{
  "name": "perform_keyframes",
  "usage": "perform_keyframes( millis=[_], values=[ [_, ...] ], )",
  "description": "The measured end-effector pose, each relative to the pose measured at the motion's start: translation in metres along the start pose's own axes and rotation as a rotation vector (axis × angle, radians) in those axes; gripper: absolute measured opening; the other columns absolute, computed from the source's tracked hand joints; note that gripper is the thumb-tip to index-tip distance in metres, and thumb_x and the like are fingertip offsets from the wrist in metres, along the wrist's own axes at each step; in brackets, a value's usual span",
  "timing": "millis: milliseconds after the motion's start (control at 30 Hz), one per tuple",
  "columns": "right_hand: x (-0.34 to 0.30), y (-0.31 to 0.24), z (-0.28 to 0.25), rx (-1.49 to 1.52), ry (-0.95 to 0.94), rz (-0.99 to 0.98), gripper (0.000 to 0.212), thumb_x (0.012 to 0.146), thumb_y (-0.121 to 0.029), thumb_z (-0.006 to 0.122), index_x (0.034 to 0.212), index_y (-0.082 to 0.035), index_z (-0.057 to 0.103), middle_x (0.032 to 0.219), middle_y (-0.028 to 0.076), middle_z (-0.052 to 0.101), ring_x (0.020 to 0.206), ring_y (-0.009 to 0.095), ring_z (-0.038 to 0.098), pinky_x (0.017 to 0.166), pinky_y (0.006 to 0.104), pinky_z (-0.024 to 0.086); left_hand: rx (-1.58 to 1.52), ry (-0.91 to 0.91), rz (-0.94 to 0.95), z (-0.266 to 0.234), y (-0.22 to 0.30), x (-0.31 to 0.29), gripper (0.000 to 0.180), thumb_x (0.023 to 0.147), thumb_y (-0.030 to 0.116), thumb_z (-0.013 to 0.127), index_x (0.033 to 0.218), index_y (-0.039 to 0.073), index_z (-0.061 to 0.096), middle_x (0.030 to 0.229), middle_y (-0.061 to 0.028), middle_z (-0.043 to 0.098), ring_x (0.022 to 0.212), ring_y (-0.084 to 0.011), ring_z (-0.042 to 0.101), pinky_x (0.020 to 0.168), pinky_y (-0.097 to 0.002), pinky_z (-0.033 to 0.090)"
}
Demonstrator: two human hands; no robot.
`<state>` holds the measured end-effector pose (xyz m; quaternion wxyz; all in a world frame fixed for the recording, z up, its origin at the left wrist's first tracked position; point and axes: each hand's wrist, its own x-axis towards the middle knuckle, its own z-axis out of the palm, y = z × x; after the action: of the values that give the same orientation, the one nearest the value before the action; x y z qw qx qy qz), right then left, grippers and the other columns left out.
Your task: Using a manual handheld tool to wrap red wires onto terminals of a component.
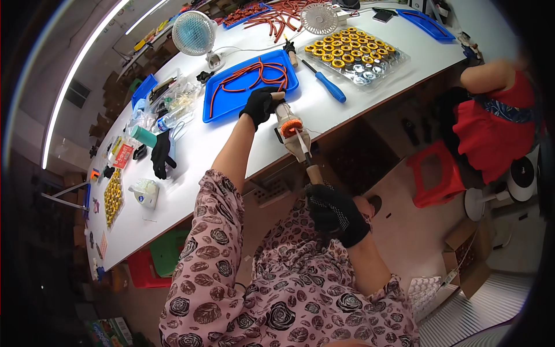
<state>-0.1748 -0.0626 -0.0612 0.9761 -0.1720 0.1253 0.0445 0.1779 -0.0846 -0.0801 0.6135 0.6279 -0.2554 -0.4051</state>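
Note:
At the near table edge sits a metal clamp-like holder point(283, 115) with an orange wire-wound ring point(291, 128) in it. My left hand point(258, 107), in a black glove, is closed at the holder's far end, around a tan handle-like piece point(278, 96). My right hand point(335, 211), in a black dotted glove, grips a tool with a wooden handle point(315, 174) below the holder. Its slim tip point(303, 143) reaches up to the ring. The right fingertips are partly hidden, and I cannot make out whether the tip passes through the ring.
Beyond my left hand lies a blue tray point(222, 104) with reddish-brown cords. A blue-handled screwdriver point(330, 87) and a pack of yellow rings point(347, 49) lie to the right. Two small fans point(193, 33) stand behind. A person in red point(491, 127) sits at right near a red stool point(436, 173).

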Motion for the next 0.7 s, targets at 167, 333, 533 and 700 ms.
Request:
perform_keyframes(
  millis=[167, 333, 533, 700],
  values=[
    [-0.064, 0.037, -0.030, -0.076, 0.181, -0.001, 0.023, 0.096, -0.029, 0.044, 0.090, -0.009, 0.054, 0.053, -0.003, 0.040, 0.037, 0.008, 0.033, 0.032, 0.0234, 0.023, 0.485, 0.190, 0.519, 0.028, 0.048, -0.090, 0.044, 0.077, 0.008, 0.068, 0.119, 0.008, 0.057, 0.103, -0.0039, 0.059, 0.074, -0.0135, 0.058, 0.066, -0.0282, 0.049],
    [-0.172, 0.065, -0.049, 0.220, 0.026, 0.164, 0.017, 0.091, -0.019, 0.055, 0.104, -0.008, 0.053, 0.062, -0.002, 0.046, 0.043, 0.008, 0.040, 0.037, 0.0215, 0.031, 1.295, -0.092, 1.085, 0.095, 0.017, -0.196, 0.028, 0.082, 0.020, 0.063, 0.108, 0.011, 0.060, 0.099, -0.0131, 0.060, 0.079, -0.0235, 0.062, 0.067, -0.0334, 0.051],
    [-0.133, 0.063, -0.042, -0.745, 0.576, -0.403, 0.039, 0.081, -0.012, 0.068, 0.116, -0.005, 0.051, 0.094, 0.008, 0.059, 0.075, 0.015, 0.060, 0.056, 0.0240, 0.049, 1.391, 0.133, 1.462, 0.099, 0.049, -0.160, 0.024, 0.080, 0.016, 0.061, 0.104, 0.014, 0.060, 0.094, -0.0074, 0.061, 0.076, -0.0241, 0.061, 0.061, -0.0336, 0.050],
    [-0.065, 0.051, -0.020, -1.305, 0.795, -0.698, 0.029, 0.083, -0.016, 0.066, 0.107, -0.005, 0.054, 0.083, 0.005, 0.058, 0.066, 0.012, 0.058, 0.051, 0.0238, 0.046, 0.715, 0.372, 1.054, 0.070, 0.086, -0.096, 0.013, 0.081, 0.011, 0.062, 0.093, 0.005, 0.064, 0.074, -0.0066, 0.062, 0.059, -0.0164, 0.061, 0.055, -0.0277, 0.048]
  ],
)
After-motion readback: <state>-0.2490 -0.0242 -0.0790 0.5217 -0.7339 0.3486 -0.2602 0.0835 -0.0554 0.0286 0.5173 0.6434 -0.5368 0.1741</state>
